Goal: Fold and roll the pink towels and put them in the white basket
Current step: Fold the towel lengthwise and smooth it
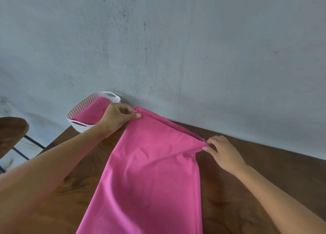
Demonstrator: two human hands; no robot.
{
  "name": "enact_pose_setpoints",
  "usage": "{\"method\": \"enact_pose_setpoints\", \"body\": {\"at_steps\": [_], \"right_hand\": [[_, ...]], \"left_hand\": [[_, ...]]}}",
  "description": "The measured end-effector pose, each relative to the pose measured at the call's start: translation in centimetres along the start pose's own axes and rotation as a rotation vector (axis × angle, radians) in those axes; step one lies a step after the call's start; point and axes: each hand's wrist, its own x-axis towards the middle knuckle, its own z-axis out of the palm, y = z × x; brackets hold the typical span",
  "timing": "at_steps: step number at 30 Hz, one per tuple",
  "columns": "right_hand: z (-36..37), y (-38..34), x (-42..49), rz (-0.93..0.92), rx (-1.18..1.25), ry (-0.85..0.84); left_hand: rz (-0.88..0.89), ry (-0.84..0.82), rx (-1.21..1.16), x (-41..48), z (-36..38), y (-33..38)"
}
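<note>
Fingers (135,116) of the left hand (115,118) curl inward, thumb and forefinger pinching the far left corner of the pink towel (150,172). The hand lies knuckles up, wrist level, at the end of a bare forearm stretched almost straight from the lower left. The right hand (225,153) comes in from the lower right, back upward, wrist slightly bent. Its fingers (208,149) are bent and drawn together on the far right corner, pinching the stacked edges there.

Between the two pinches the towel's far edge runs taut and straight, and thin layers show lying one on another along it. From the fingers back toward the person the cloth lies as a long, smooth band on the dark wooden counter (247,180). It is bright pink, with a few shallow creases fanning out from the right pinch, and it runs off the bottom of the view.

Just beyond the left fingers, partly hidden by that hand, the white basket (77,126) stands at the counter's corner against the grey wall (176,48). A second pink towel (95,113) lies bundled inside it. Well to the left of those fingers, off the counter, part of a wooden stool (12,131) shows.
</note>
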Motion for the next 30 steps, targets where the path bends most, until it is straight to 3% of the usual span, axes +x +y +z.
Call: {"method": "enact_pose_setpoints", "body": {"at_steps": [11, 17, 30], "right_hand": [[-7.2, -2.5, -0.9, 0.018, 0.194, 0.172], [-9.7, -4.1, -2.7, 0.015, 0.144, 0.213], [-13.2, -9.1, -7.5, 0.031, -0.051, 0.336]], "left_hand": [[0.083, 0.081, -0.151, -1.4, -1.2, 2.6], [0.068, -0.004, -0.228, -3.0, -2.1, 4.7], [0.121, -0.001, -0.345, -4.7, -5.0, 6.1]]}}
